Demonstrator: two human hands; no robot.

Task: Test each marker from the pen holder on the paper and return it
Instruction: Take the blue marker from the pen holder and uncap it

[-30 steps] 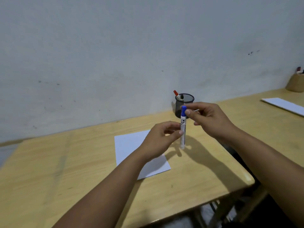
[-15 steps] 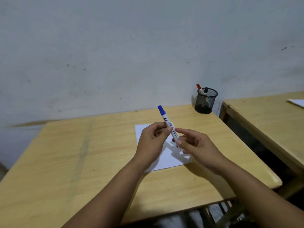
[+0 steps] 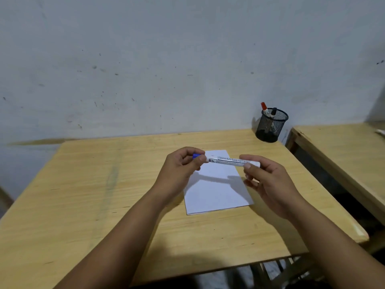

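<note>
Wall (image 3: 145, 69): grey, scuffed, behind everything.
Surface (image 3: 93, 195): pale wood, filling the foreground; a second wooden surface (image 3: 343, 155) stands just beside it on the right.
Paper (image 3: 216, 192): white sheet lying flat mid-surface, shadowed by the hands above.
Left hand (image 3: 179, 172): fingers curled closed around the marker's blue-capped end.
Right hand (image 3: 268, 180): thumb and fingertips pinching the marker's other end, remaining fingers loosely bent.
Pen holder (image 3: 270, 127): black mesh cup at the far right corner, near the wall, two markers upright inside, one red-capped.
Marker (image 3: 231, 161): white barrel, held level between both hands above the paper.
</note>
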